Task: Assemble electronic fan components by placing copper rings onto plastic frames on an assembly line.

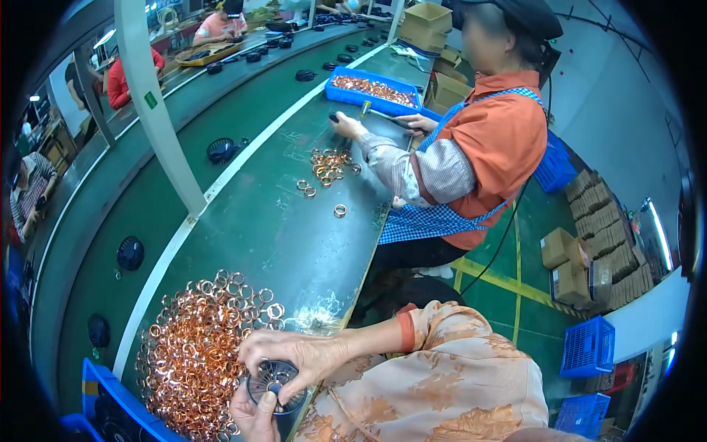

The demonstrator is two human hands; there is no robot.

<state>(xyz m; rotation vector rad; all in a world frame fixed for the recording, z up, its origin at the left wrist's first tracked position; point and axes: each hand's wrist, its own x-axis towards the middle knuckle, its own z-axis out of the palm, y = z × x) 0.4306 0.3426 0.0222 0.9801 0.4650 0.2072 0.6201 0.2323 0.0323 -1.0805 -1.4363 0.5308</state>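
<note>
The black slotted part (281,373), lower centre of the frame, is pinched by the left hand (255,417) and right hand (298,358), apparently mid-process; finished output cannot be determined, while copper rings (195,353) heaped on the table (287,243), lower left, indicate much remaining.

Copper-coloured rings (193,361), black ribbed part (278,369), green tabletop (247,239), blue-and-white checked apron (434,223), orange shirt (508,144)

On the bench (317,243), a ring pile (191,350) lies left of the held part (278,372). Beyond it I see a smaller heap (329,166), then a tray (350,96) of rings (372,88); left runs the conveyor (147,221).
</note>
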